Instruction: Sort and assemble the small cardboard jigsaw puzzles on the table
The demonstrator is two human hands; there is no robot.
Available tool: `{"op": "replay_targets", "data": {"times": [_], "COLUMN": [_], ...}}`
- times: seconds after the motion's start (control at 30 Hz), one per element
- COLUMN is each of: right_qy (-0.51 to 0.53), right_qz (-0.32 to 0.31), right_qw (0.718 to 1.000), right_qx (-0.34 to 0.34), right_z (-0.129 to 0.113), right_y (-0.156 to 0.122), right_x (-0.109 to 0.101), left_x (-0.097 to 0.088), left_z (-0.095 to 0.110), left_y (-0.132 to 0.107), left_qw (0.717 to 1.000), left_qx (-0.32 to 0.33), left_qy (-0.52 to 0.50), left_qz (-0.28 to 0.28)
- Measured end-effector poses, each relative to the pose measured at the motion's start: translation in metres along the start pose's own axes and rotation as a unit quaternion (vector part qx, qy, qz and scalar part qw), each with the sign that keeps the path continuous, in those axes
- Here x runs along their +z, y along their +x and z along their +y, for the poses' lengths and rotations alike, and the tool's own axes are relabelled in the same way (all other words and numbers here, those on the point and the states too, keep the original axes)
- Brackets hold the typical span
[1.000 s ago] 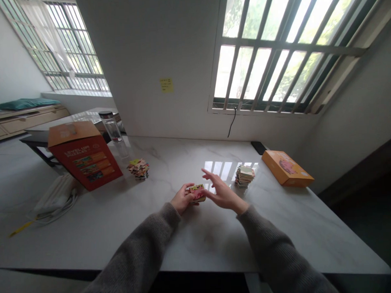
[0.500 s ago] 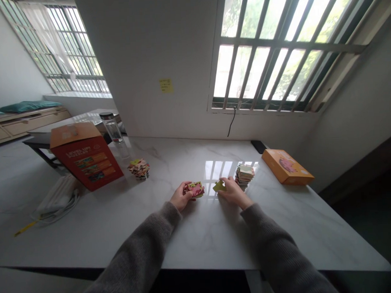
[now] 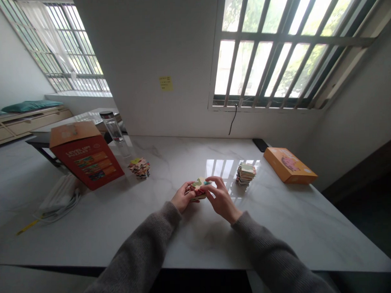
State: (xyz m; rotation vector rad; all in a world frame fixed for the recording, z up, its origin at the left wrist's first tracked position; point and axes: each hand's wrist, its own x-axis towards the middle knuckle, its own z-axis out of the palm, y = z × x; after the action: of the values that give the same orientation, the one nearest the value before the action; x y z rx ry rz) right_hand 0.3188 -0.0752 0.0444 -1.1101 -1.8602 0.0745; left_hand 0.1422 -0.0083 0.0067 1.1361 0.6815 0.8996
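Observation:
My left hand (image 3: 182,199) is curled around a small stack of colourful puzzle pieces (image 3: 197,192) on the white marble table (image 3: 173,232). My right hand (image 3: 220,197) pinches a pale green puzzle piece (image 3: 200,182) and holds it on top of that stack. Both arms are in grey knit sleeves. To the right of my hands stands another stack of pieces (image 3: 245,174). A third, looser pile (image 3: 139,168) lies further back on the left.
A red and orange puzzle box (image 3: 85,154) stands at the left with a clear bottle (image 3: 113,128) behind it. A flat orange box (image 3: 290,165) lies at the right, a dark phone (image 3: 260,145) near the wall. White cables (image 3: 56,198) lie at the left edge.
My right hand went over to the right stack, picked up a green piece, and has now brought it back onto the stack under my left hand.

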Motion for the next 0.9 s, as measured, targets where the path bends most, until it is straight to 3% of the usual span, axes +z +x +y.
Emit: {"op": "replay_targets", "data": {"times": [0.17, 0.57, 0.67, 0.77, 0.9], "right_qy": [0.042, 0.155, 0.097, 0.021, -0.113], "right_qz": [-0.02, -0.044, 0.044, 0.159, 0.188], "right_qw": [0.999, 0.966, 0.971, 0.958, 0.935], "right_qx": [0.019, 0.202, 0.212, 0.236, 0.278], "right_z": [0.002, 0.016, 0.025, 0.05, 0.097], "right_y": [-0.005, -0.004, 0.005, 0.019, 0.031], "right_x": [-0.002, -0.008, -0.032, -0.073, -0.122], "left_x": [0.001, -0.002, -0.002, -0.002, -0.002], "left_z": [0.007, 0.006, 0.007, 0.007, 0.007], "left_y": [-0.003, -0.004, -0.003, -0.002, -0.002], "left_qw": [0.999, 0.995, 0.996, 0.998, 0.998], "left_qx": [0.016, 0.012, 0.015, 0.014, 0.012], "left_qy": [0.027, 0.102, 0.084, 0.066, 0.056], "left_qz": [0.009, 0.004, 0.007, 0.0, -0.005]}}
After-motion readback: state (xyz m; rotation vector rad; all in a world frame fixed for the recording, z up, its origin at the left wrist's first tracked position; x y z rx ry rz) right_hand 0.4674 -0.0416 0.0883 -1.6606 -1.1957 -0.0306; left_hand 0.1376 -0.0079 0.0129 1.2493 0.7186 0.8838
